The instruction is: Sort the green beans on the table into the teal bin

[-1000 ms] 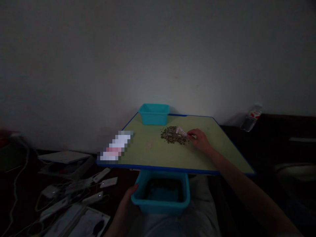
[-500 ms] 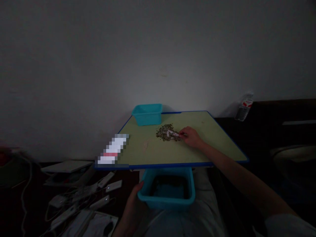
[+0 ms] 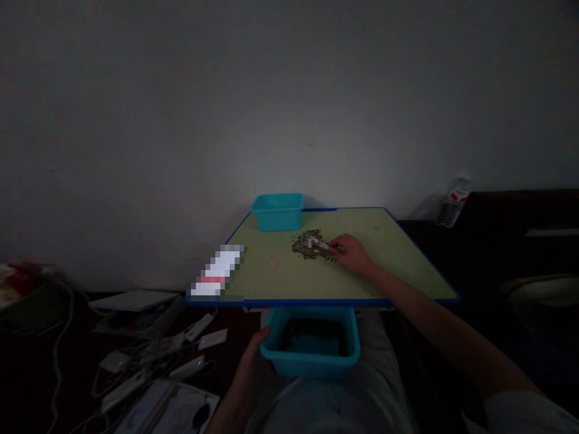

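Note:
My left hand (image 3: 254, 363) is closed on the left rim of a turquoise plastic basin (image 3: 312, 364), which rests at my lap below the table's front edge. Dark material lies inside the basin, too dim to name. Over the table (image 3: 389, 265), my right hand (image 3: 351, 252) pinches a small flat pinkish-white piece (image 3: 319, 244) whose kind I cannot make out. Its far end sits in a spread-out pile of small dark seed-like grains (image 3: 301, 247). Left of the pile lies a little patch of pale bits (image 3: 272, 263).
A second turquoise basin (image 3: 279, 214) stands at the table's back left. A pixelated bright phone-like screen (image 3: 217, 272) lies at the left edge. Power strips and cables (image 3: 185, 366) clutter the floor at left. A plastic bottle (image 3: 453, 205) leans against the wall at right.
The pale piece in my right hand has tipped lower into the grains and shifted slightly left. My left hand still holds the basin. The view has moved a little.

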`<state>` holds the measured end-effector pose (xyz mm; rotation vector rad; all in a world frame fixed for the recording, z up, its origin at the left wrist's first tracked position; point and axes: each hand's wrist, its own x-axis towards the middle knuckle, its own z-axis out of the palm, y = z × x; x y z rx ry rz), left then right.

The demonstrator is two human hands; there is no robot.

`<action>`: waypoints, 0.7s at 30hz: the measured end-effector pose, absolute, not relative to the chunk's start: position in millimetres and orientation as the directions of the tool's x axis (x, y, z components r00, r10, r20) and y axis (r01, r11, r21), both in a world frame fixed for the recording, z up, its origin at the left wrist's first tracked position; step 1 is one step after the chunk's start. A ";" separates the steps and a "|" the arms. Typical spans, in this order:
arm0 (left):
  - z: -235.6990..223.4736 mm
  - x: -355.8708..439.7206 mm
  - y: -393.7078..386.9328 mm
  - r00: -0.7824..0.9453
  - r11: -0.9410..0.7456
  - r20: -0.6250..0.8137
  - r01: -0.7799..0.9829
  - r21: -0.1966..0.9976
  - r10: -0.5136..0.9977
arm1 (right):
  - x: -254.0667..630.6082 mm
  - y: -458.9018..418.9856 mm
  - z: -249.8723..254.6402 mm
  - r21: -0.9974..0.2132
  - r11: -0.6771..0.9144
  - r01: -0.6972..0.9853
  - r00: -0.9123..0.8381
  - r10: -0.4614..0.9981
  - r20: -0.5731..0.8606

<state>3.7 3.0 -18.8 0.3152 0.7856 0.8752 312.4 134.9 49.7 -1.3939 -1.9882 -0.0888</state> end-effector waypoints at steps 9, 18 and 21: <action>-5.7 2.5 -1.2 0.428 0.630 -0.462 -0.529 0.568 0.777 | 313.5 130.3 46.7 -0.341 0.437 0.832 -0.193 0.805 0.562; -6.5 1.3 2.3 0.388 0.652 -0.524 -0.452 0.609 0.758 | 312.6 128.7 45.3 -0.344 0.447 0.826 -0.201 0.803 0.562; -4.8 0.4 1.6 0.363 0.619 -0.501 -0.440 0.651 0.786 | 312.6 127.4 45.1 -0.349 0.442 0.826 -0.202 0.810 0.550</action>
